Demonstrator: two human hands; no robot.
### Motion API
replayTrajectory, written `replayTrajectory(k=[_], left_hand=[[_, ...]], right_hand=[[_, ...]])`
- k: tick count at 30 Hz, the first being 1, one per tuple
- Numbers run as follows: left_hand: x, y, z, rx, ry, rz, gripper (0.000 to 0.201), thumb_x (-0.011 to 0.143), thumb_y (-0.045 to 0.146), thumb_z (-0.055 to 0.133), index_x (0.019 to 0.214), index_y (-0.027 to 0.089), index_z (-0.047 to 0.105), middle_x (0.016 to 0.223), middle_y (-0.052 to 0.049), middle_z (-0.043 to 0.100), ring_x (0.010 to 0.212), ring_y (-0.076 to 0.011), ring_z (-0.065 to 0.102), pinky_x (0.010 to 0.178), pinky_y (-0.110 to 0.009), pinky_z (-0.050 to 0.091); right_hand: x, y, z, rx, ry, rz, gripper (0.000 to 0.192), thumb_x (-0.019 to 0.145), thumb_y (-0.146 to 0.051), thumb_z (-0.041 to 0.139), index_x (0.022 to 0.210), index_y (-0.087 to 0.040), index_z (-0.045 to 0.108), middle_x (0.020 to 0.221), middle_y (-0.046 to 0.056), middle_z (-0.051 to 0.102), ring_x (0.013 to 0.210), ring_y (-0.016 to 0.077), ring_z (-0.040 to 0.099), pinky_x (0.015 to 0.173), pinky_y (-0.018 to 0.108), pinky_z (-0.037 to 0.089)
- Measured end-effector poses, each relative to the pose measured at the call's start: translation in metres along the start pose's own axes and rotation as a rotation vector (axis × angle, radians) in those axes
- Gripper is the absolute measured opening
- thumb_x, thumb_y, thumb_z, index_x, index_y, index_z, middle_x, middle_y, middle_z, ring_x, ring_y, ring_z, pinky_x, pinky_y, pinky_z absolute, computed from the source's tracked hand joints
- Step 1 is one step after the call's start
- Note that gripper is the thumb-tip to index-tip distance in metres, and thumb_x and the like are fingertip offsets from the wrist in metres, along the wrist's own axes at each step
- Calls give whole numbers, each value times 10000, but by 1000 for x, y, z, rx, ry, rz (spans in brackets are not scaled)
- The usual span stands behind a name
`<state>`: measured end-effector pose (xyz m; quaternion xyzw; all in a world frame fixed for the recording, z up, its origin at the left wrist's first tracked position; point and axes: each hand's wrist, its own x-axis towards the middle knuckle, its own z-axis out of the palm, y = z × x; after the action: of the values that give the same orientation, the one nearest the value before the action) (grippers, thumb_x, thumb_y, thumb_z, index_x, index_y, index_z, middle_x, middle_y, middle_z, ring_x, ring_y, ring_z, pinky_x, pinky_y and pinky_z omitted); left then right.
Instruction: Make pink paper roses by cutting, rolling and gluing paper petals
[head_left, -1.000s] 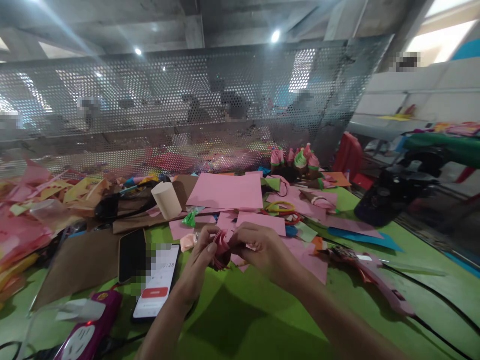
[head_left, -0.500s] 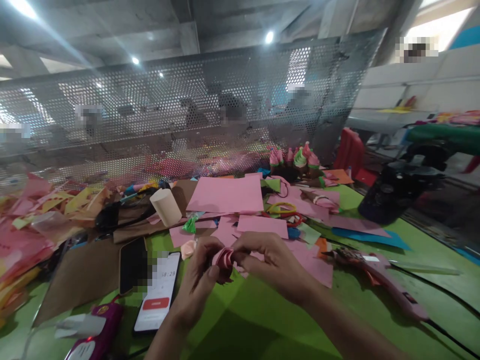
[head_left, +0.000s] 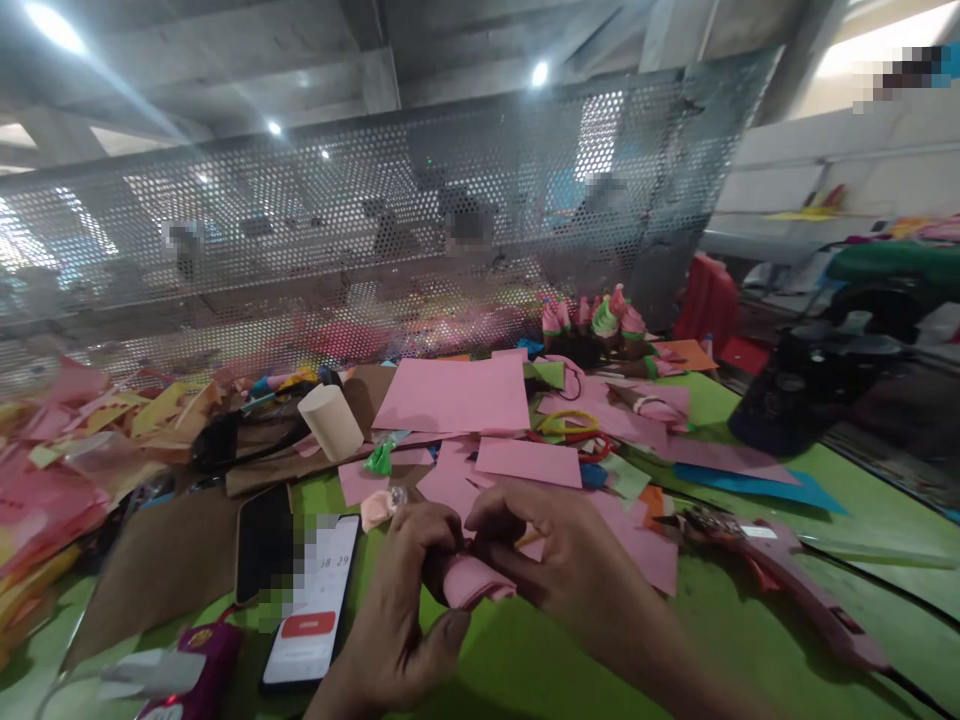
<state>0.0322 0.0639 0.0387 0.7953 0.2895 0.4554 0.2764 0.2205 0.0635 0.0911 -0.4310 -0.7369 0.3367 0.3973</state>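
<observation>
Two half-curled hands (head_left: 409, 590) (head_left: 555, 550) on pink piece (head_left: 474, 583)

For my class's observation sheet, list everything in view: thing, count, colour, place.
folded piece: one, pink, front centre
paper sheets: several, pink, centre
cylinder: one, cream, left of paper sheets
looped handles: at least two, yellow, red, right of centre
glue gun: one, pink, right
flat sheet: one, blue, behind glue gun
card: one, brown, left
dark phone: one, black, left of centre
lit phone: one, white screen, beside dark phone
power strip: one, magenta, front left
scraps: many, mixed, far left
topped cones: several, pink and green, rear right
container: one, black, far right
table: one, green, under the clutter
perforated screen: one, grey, behind table
left hand: one, bare, at folded piece
right hand: one, bare, at folded piece
</observation>
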Motion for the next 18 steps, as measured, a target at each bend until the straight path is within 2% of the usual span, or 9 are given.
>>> replayTrajectory(k=[3,9,13,18], left_hand=[[-1,0,0,2,-25,40,284,889,406,475,1112,258,380,1106,-84,450,1011,-272,432,827,-417,381],[-4,3,2,-30,-28,-29,263,896,419,477,1087,279,362,1099,-82,446,995,-275,452,805,-411,384],[-2,4,4,-104,-32,-62,249,901,408,479,1084,280,370,1088,-73,448,957,-252,460,761,-373,398],[1,7,5,-105,-39,-140,206,897,284,530,1039,280,381,985,-25,450,858,-190,448,728,-306,403]], right_hand=[[-2,-2,-2,-68,18,-53,112,812,-105,658,853,-210,664,807,-16,701,729,133,629,645,226,441],[-4,-5,-3,-142,41,-195,108,818,-107,674,803,-214,670,733,-22,682,689,131,624,611,227,426],[-3,-3,-3,-151,32,-194,94,827,-132,672,813,-225,670,755,-14,686,698,141,626,615,236,431],[0,-1,-3,-156,-14,-127,101,808,-123,691,833,-219,669,772,-23,696,698,131,618,619,228,422]])
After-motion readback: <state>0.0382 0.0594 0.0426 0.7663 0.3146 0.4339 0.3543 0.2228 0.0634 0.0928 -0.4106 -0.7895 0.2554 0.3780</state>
